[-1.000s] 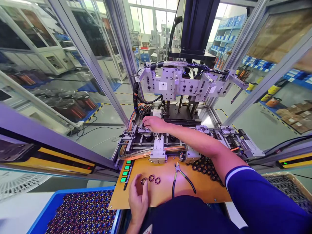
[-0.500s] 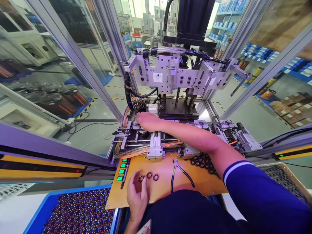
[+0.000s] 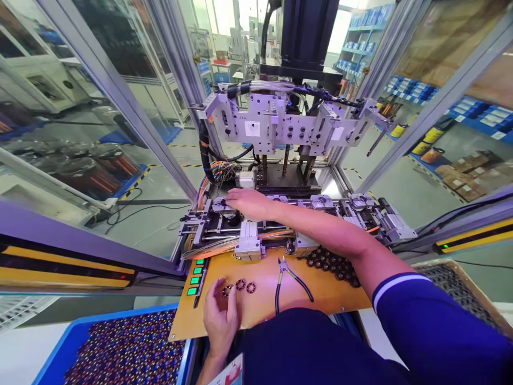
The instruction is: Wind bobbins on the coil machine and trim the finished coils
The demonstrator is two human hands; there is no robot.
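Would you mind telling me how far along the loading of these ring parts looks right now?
Done: three rings lie on the orange board, staged. In hand: the right hand rests on the leftmost fixture of the machine, while the left hand touches the nearest ring. Left: the blue tray is full of parts, and a dark pile waits beside the pliers.

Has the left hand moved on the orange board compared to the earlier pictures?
No. The left hand stays at the small rings, beside the green buttons; only the camera shifted.
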